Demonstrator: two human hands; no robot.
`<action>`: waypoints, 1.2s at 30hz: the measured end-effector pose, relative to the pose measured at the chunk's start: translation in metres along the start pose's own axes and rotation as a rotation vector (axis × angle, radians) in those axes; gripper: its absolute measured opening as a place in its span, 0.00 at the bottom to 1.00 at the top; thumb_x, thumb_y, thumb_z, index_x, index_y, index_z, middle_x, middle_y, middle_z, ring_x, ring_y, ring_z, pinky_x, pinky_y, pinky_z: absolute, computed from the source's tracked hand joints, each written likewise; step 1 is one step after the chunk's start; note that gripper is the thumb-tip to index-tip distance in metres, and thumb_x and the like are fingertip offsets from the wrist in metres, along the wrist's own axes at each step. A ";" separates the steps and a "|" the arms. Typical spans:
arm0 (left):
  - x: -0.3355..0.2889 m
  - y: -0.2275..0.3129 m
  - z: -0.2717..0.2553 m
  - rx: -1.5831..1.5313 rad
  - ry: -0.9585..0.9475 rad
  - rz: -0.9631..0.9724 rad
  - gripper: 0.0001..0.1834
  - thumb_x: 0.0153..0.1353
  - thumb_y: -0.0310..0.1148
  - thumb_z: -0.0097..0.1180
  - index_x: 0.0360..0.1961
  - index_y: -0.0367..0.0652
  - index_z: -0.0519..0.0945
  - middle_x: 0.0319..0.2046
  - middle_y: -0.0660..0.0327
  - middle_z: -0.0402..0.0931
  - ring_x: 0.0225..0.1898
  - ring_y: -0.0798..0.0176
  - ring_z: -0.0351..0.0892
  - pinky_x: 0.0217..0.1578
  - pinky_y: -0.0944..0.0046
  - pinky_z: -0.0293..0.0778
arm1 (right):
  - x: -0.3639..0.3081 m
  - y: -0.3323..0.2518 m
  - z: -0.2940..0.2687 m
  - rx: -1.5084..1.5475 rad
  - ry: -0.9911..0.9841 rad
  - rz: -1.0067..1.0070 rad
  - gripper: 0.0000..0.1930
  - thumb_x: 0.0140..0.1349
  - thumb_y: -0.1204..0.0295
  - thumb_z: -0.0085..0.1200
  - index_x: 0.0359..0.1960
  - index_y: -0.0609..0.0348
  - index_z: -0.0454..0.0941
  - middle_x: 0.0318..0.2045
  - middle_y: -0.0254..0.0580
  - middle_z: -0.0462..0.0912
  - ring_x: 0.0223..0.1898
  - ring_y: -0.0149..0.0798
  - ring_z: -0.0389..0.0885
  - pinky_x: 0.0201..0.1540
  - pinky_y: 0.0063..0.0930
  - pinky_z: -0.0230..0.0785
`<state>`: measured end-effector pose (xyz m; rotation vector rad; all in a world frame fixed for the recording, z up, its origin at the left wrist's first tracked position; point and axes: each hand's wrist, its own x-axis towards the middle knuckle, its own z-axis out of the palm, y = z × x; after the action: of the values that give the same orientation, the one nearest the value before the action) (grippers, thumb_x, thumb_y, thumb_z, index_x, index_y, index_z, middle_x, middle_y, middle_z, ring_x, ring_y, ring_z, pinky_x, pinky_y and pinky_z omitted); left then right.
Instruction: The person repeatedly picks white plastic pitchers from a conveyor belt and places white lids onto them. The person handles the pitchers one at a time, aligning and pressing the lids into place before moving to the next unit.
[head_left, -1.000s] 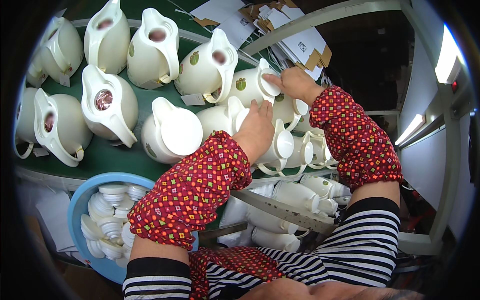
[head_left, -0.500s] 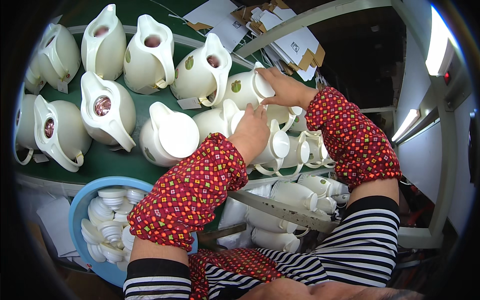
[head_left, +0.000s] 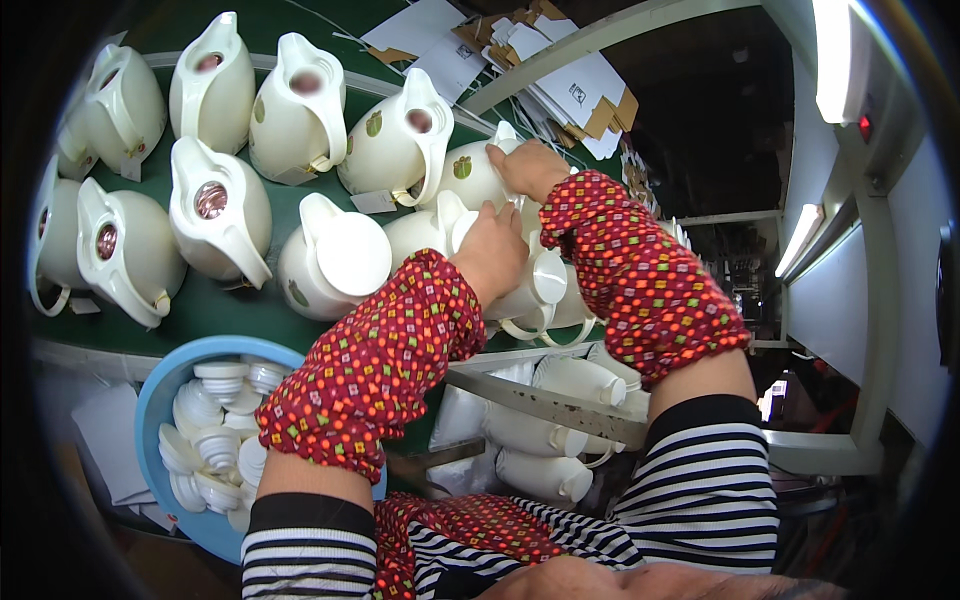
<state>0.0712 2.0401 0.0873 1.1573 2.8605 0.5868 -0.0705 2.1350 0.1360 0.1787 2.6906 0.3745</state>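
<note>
My right hand [head_left: 533, 168] is curled over the lidded top of a cream vacuum jug [head_left: 468, 172] with a green emblem; its fingertips press at the lid. Close below it, my left hand [head_left: 494, 252] has its fingers bent together beside the white lid [head_left: 463, 229] of a nearer jug [head_left: 415, 235]. Its fingertips reach toward the first jug, and what they grip is hidden. Left of that stands another jug with a round white lid [head_left: 354, 254]. Farther left, several lidless jugs, such as one in the near row [head_left: 222, 215], show shiny inner openings.
A blue basin [head_left: 150, 420] of white stoppers [head_left: 215, 448] stands below the green table [head_left: 300, 195]. More jugs [head_left: 535, 430] lie under the metal rail [head_left: 545, 405]. Flattened cartons [head_left: 580, 95] are piled at the back; a metal frame [head_left: 860, 330] rises on the right.
My right hand has shifted left and turned, its fingers now curled tighter over the jug's top. My left hand stays near the same place. The view has swung slightly.
</note>
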 end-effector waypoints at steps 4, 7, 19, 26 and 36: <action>-0.023 0.001 0.012 -0.095 0.508 0.107 0.27 0.62 0.53 0.58 0.48 0.40 0.88 0.59 0.53 0.78 0.69 0.50 0.68 0.74 0.34 0.50 | -0.036 -0.035 -0.028 -0.087 -0.017 -0.032 0.45 0.68 0.30 0.43 0.58 0.66 0.83 0.60 0.57 0.83 0.61 0.55 0.82 0.64 0.43 0.71; -0.073 0.036 0.006 -0.142 0.466 0.069 0.28 0.58 0.47 0.66 0.51 0.36 0.82 0.62 0.47 0.73 0.72 0.47 0.64 0.75 0.33 0.48 | -0.060 -0.033 -0.048 -0.250 -0.072 -0.121 0.41 0.66 0.32 0.49 0.55 0.63 0.85 0.54 0.54 0.86 0.55 0.53 0.86 0.58 0.43 0.76; -0.178 0.047 0.050 -0.081 0.261 -0.159 0.40 0.56 0.38 0.70 0.68 0.33 0.70 0.76 0.46 0.54 0.79 0.44 0.50 0.77 0.43 0.50 | -0.173 -0.058 -0.003 -0.166 -0.098 -0.356 0.57 0.41 0.67 0.82 0.74 0.56 0.59 0.60 0.64 0.78 0.59 0.61 0.81 0.61 0.42 0.75; -0.176 0.050 0.040 -0.066 0.245 -0.140 0.38 0.56 0.34 0.70 0.67 0.34 0.71 0.77 0.46 0.52 0.79 0.42 0.51 0.75 0.44 0.55 | -0.168 -0.022 0.036 0.177 0.097 -0.389 0.44 0.49 0.70 0.77 0.70 0.50 0.67 0.61 0.62 0.75 0.59 0.62 0.80 0.63 0.44 0.74; -0.162 0.043 0.051 -0.049 0.262 -0.114 0.34 0.57 0.31 0.65 0.65 0.33 0.72 0.77 0.45 0.53 0.80 0.42 0.49 0.74 0.40 0.56 | -0.161 -0.004 0.041 -0.038 0.266 -0.761 0.43 0.46 0.68 0.79 0.67 0.58 0.73 0.61 0.61 0.77 0.61 0.59 0.79 0.65 0.43 0.72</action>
<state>0.2251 1.9773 0.0319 0.9685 3.0793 0.8564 0.0922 2.1117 0.1613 -0.9375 2.7431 0.2138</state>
